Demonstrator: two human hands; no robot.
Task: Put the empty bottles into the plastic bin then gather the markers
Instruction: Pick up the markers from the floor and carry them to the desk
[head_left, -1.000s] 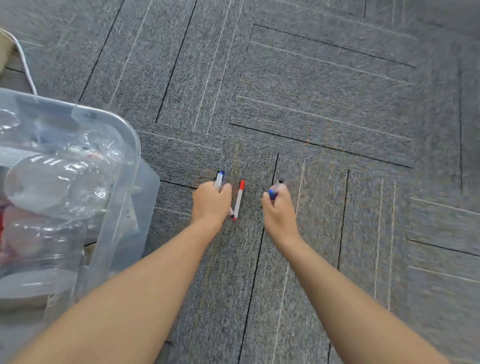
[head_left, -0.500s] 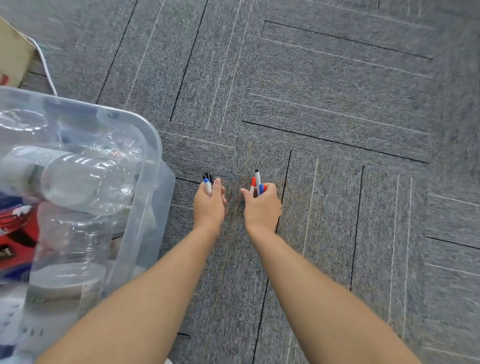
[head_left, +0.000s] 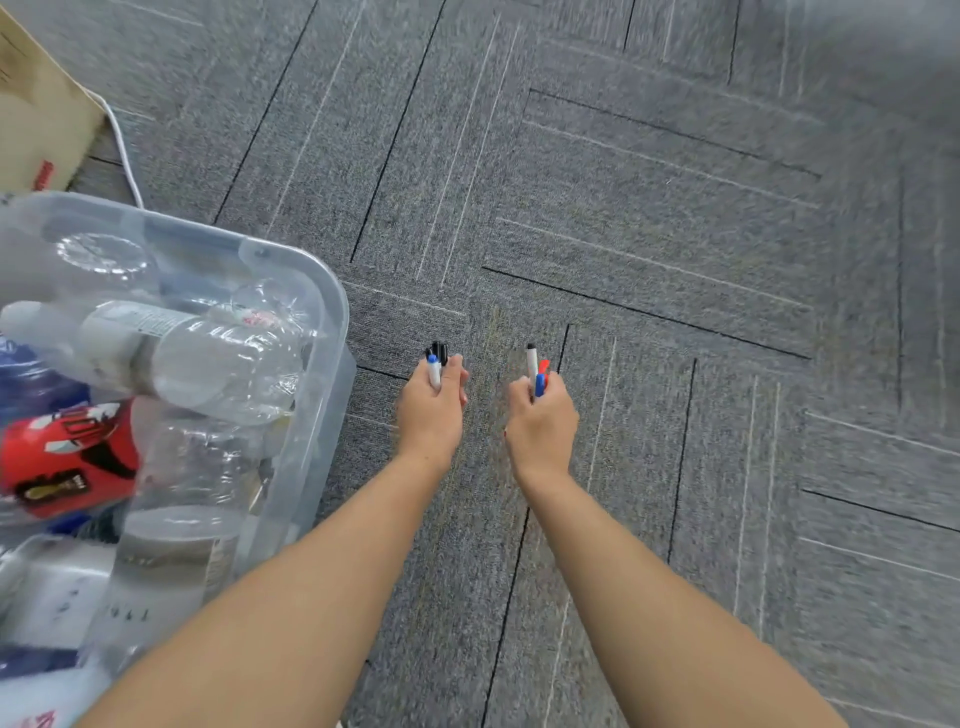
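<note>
Two fists at frame centre, each closed around markers. Left hand grips a bundle of black and blue markers; right hand grips white, red and blue markers. Clear plastic bin, left of frame, holds empty bottles on grey carpet floor.

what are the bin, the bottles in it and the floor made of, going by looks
Bin: likely translucent plastic, smooth and slightly frosted; its contents show through the wall. Bottles: clear thin plastic, glossy, with ribbed highlights. Floor: seemingly grey carpet tiles, matte and speckled, with seam lines between squares.
</note>
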